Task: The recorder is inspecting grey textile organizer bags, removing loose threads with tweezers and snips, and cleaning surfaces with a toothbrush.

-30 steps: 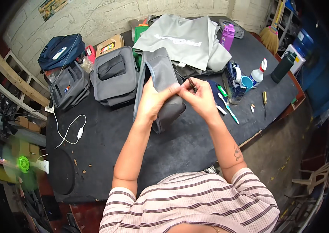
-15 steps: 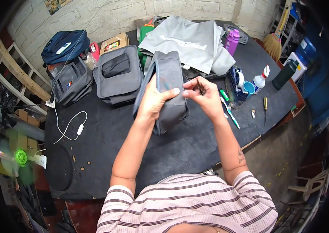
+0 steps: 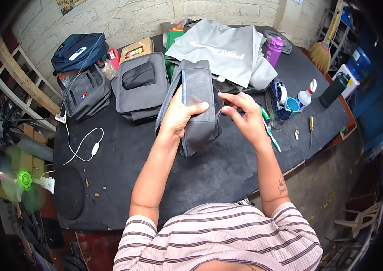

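Observation:
A grey fabric bag (image 3: 199, 86) with a mesh side panel and a blue-edged seam is held up on end above the black table. My left hand (image 3: 179, 115) grips it from the left, its thumb lying across the mesh panel and its other fingers hidden behind. At the bag's right edge is my right hand (image 3: 245, 115), fingers curled, thumb and forefinger close together. Something thin and dark seems to lie at those fingertips, too small to name. Left of the bag, a similar grey bag (image 3: 141, 97) with a dark front pocket lies on the table.
Grey printed sheets (image 3: 216, 49) are stacked at the back, beside a purple bottle (image 3: 273, 52). On the right are a blue cup (image 3: 292, 105), a spray bottle (image 3: 305, 95) and a screwdriver (image 3: 311, 128). A white cable (image 3: 95, 148) lies left. A green fan (image 3: 25, 179) spins beside the table.
My right hand has shifted slightly right, and its fingers have opened out a little from a tighter curl. My left hand keeps its grip on the bag. The view has moved slightly.

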`<state>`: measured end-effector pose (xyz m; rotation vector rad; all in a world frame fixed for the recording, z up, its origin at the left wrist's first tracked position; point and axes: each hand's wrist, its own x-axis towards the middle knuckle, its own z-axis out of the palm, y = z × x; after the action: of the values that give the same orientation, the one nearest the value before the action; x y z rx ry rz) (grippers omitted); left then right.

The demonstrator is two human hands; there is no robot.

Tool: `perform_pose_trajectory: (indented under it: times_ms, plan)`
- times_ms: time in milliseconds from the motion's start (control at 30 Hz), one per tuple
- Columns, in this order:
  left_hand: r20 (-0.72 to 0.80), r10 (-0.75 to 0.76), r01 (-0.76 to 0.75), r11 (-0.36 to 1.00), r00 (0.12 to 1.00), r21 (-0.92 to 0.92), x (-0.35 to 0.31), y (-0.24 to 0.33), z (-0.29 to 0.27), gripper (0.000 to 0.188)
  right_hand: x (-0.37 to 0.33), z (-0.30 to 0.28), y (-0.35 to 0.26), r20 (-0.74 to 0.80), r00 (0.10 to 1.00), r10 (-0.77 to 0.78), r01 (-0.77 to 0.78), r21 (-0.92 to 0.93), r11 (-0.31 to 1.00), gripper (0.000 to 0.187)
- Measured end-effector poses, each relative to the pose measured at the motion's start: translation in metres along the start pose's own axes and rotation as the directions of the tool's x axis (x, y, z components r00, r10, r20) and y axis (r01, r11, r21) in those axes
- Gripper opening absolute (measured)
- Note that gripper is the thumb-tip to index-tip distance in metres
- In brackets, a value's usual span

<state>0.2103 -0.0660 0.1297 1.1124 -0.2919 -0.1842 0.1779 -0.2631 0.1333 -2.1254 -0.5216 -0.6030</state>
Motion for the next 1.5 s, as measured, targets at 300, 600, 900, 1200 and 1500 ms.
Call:
perform_pose_trajectory:
  times_ms: [300,600,900,1200,1500]
  plan:
    - [0.007,-0.003,0.003,0.999,1.0,0.036,0.0,0.001,-0.003,0.066,0.006,0.006,0.002,0.002,0.998,-0.061,0.061,-0.029,0.998,0.032]
    - [0.006,0.004,-0.004,1.0,1.0,0.03,-0.002,-0.003,-0.001,0.065,0.01,-0.004,-0.003,0.04,0.995,-0.095,0.099,-0.121,0.988,0.032]
    - [0.009,-0.001,0.001,1.0,1.0,0.029,-0.005,-0.005,0.003,0.064,0.01,-0.01,-0.015,0.076,0.974,-0.214,0.226,-0.289,0.93,0.032]
    - [0.07,-0.041,0.041,0.999,0.997,-0.003,-0.013,0.001,-0.002,0.07,0.013,-0.01,0.041,0.022,0.994,0.111,0.019,0.933,-0.359,0.042]
    - [0.129,0.648,-0.216,0.056,0.751,0.975,-0.042,0.034,0.027,0.04,0.018,0.02,0.017,0.074,0.994,0.076,-0.099,0.405,0.909,0.033]
